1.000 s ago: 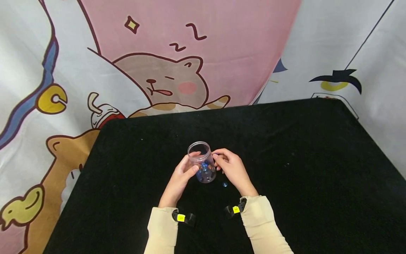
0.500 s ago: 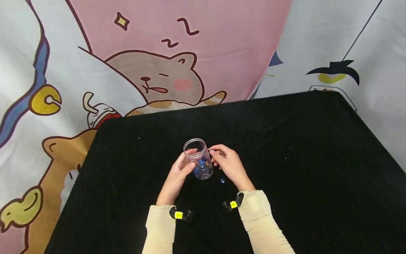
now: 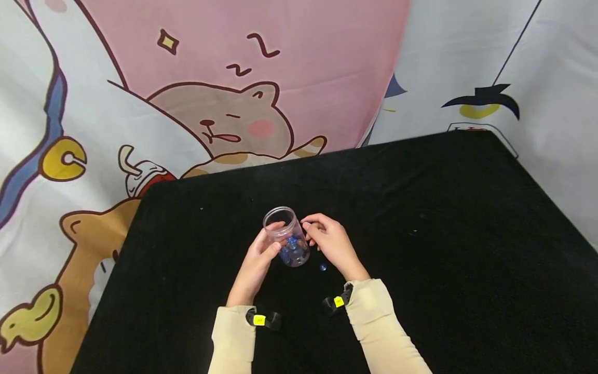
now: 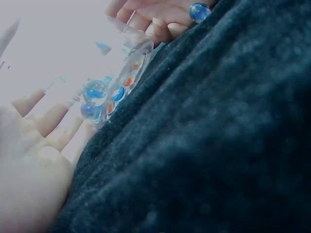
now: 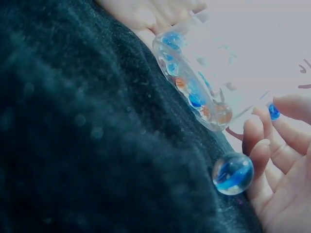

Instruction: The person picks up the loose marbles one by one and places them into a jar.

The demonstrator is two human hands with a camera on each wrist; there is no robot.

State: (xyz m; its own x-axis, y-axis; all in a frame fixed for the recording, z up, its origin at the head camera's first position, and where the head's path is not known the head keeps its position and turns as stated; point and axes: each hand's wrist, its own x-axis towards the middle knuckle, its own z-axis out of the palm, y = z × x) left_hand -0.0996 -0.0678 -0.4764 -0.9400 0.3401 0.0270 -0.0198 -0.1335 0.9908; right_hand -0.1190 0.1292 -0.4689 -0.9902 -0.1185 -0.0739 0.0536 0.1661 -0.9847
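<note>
Clear plastic jar sits in the middle of the black cloth-covered table, a little nearer the front edge than the back, and it leans slightly towards the left edge. Left hand is wrapped round the jar's left wall, thumb on the near side, fingers curled across the far side and showing through the plastic. Down in the bottom of the jar lies a cluster of glass marbles, mostly blue with some orange; the left wrist view shows them pressed against the base where it meets the cloth.

Right hand comes in just beside the jar's right wall, fingers bent, tips gathered up near the rim. The right wrist view catches a small blue marble pinched between the fingertips, close to the jar's side. So both hands are close together, one on each side of the jar, the left gripping it, the right pinching that marble.

One more loose marble, clear with a blue swirl, rests on the cloth just in front of the jar, touching or almost touching the heel of the right hand; the right wrist view has it big and sharp.

Behind the table's back edge hangs a cartoon backdrop.
</note>
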